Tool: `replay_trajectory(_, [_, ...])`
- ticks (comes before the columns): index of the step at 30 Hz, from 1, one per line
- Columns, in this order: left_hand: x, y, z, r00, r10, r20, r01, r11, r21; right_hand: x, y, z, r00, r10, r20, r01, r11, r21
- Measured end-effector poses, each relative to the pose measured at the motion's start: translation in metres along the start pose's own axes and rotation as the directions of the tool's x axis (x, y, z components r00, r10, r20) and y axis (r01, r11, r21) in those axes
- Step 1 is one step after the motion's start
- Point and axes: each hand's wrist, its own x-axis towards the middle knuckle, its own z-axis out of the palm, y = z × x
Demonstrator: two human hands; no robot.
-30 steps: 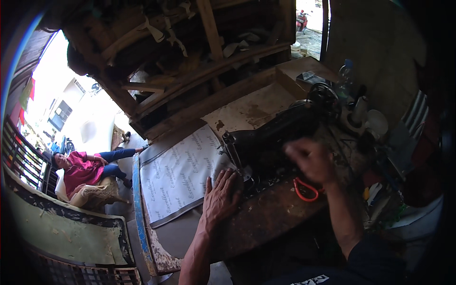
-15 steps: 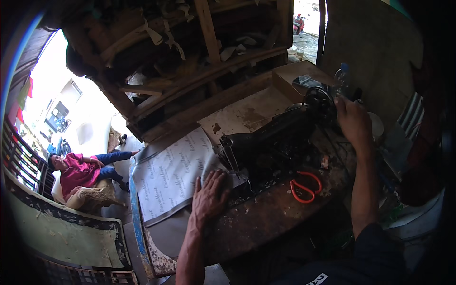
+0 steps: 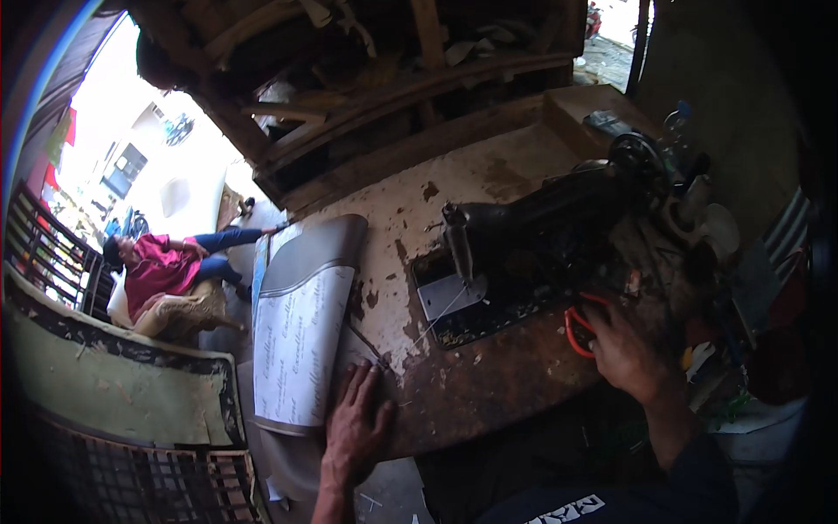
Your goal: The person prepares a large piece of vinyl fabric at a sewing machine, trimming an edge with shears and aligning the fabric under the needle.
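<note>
My left hand (image 3: 356, 419) lies with its fingers stretched out at the table's near edge, against the right side of a folded piece of grey sheet material (image 3: 301, 349) with a white printed backing. The sheet lies partly over the table's left edge, apart from the machine. On the right, my right hand (image 3: 630, 354) closes on red-handled scissors (image 3: 572, 332); their blades are hard to make out. Behind it stands a black sewing machine (image 3: 541, 227), its bare metal needle plate (image 3: 449, 297) showing. A pale thread (image 3: 445, 316) runs from the needle area down to the worn tabletop (image 3: 489, 375).
A wooden frame (image 3: 401, 79) with torn scraps stands behind the table. At the far right are a clear bottle (image 3: 676, 131) and a cardboard box (image 3: 602, 109). To the left, a person in a red shirt (image 3: 164, 271) sits near a padded green panel (image 3: 131, 384).
The sheet has come away from the machine to the left, its far part folded over. My left hand moved left and nearer. My right hand left the handwheel and took hold of the scissors.
</note>
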Motion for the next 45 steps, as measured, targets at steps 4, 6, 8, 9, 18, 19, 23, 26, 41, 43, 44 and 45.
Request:
replay_trajectory(4, [0.000, 0.025, 0.008, 0.994, -0.050, -0.095, 0.063, 0.988, 0.143, 0.012, 0.003, 0.012, 0.997, 0.076, 0.000, -0.074, 0.968, 0.240])
replay_trajectory(6, [0.017, 0.034, 0.005, 0.983, -0.040, -0.179, 0.083, 0.968, 0.235, 0.020, 0.008, 0.022, 0.998, 0.027, -0.060, -0.009, 0.957, 0.289])
replay_trajectory(8, [0.027, 0.018, 0.004, 0.985, -0.008, -0.173, 0.059, 0.954, 0.293, 0.022, 0.007, 0.033, 0.995, 0.056, 0.078, -0.085, 0.892, 0.443])
replay_trajectory(9, [0.040, 0.019, 0.000, 0.996, -0.056, -0.064, 0.071, 0.957, 0.281, 0.020, 0.006, 0.036, 0.968, 0.103, 0.230, -0.214, 0.816, 0.537])
replay_trajectory(18, [0.078, 0.010, -0.009, 0.961, 0.226, 0.162, -0.272, 0.889, 0.369, -0.031, -0.044, 0.028, 0.900, 0.115, 0.421, -0.410, 0.554, 0.724])
replay_trajectory(19, [0.079, 0.013, -0.020, 0.962, 0.129, 0.240, -0.216, 0.899, 0.382, -0.030, -0.048, 0.028, 0.902, 0.113, 0.417, -0.403, 0.566, 0.719])
replay_trajectory(23, [0.111, 0.025, -0.034, 0.806, -0.091, 0.586, -0.177, 0.906, 0.384, -0.041, -0.054, 0.032, 0.875, 0.019, 0.483, -0.412, 0.550, 0.726])
replay_trajectory(26, [0.135, -0.052, 0.023, 0.839, 0.131, 0.528, -0.332, 0.892, 0.306, -0.043, -0.079, 0.029, 0.899, -0.128, 0.419, -0.300, 0.518, 0.801])
replay_trajectory(41, [0.187, 0.023, -0.014, 0.683, 0.293, 0.669, -0.577, 0.778, 0.248, -0.012, -0.166, 0.043, 0.742, -0.190, 0.643, -0.587, 0.278, 0.760])
replay_trajectory(43, [0.184, 0.029, -0.013, 0.668, 0.301, 0.681, -0.580, 0.784, 0.223, -0.005, -0.171, 0.052, 0.750, -0.198, 0.631, -0.571, 0.288, 0.769])
replay_trajectory(44, [0.182, 0.033, -0.015, 0.667, 0.306, 0.679, -0.583, 0.782, 0.220, -0.001, -0.172, 0.060, 0.734, -0.219, 0.642, -0.572, 0.310, 0.759])
replay_trajectory(45, [0.179, 0.037, -0.017, 0.681, 0.301, 0.668, -0.551, 0.811, 0.196, 0.003, -0.173, 0.063, 0.718, -0.239, 0.654, -0.573, 0.332, 0.749])
